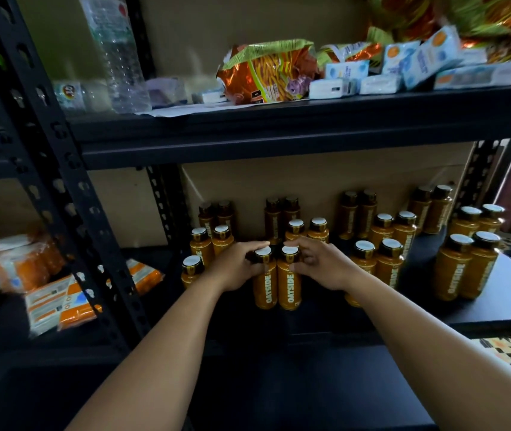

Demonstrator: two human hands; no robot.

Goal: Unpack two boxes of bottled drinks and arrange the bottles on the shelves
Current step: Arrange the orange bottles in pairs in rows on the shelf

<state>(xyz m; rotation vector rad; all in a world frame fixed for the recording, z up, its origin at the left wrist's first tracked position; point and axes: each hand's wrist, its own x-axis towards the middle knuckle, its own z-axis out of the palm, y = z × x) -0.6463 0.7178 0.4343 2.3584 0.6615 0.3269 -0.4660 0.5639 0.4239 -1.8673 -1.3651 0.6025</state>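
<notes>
Two orange OATSIDE bottles with white caps stand side by side at the front middle of the black lower shelf point(496, 293). My left hand point(235, 269) grips the left bottle point(265, 284) near its neck. My right hand point(322, 265) grips the right bottle point(290, 284) the same way. Behind and beside them stand several more identical bottles in pairs, such as a pair at the right point(465, 269) and a column at the left point(200, 244).
The upper shelf point(279, 132) carries a snack bag point(266, 73), blue-white cartons point(419, 60) and a clear water bottle point(117, 54). A black perforated upright point(58, 188) stands left. Orange packets point(61, 303) lie on the neighbouring shelf. Patterned floor shows at the right.
</notes>
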